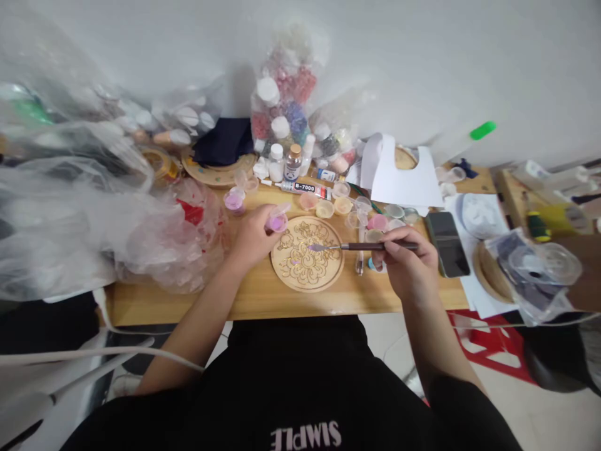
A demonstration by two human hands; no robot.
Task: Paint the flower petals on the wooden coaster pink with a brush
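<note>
A round wooden board (pixel 307 275) with a carved flower pattern lies on the table in front of me. Small purple patches show on parts of the pattern. My left hand (pixel 253 235) grips a small clear cup (pixel 277 222) of purple material at the board's upper left edge. My right hand (pixel 410 260) is closed round the dark handle of a palette knife (pixel 366 247). The knife's metal blade points left over the middle of the board, with a bit of purple at its tip. Whether the tip touches the wood I cannot tell.
Several small cups of coloured material (pixel 323 208) stand behind the board, near a B-7000 glue tube (pixel 307 189). Plastic bags (pixel 178 238) crowd the left. A phone (pixel 447 244) lies right of my right hand. Bottles (pixel 293 164) and bags of coloured bits (pixel 286 94) line the wall.
</note>
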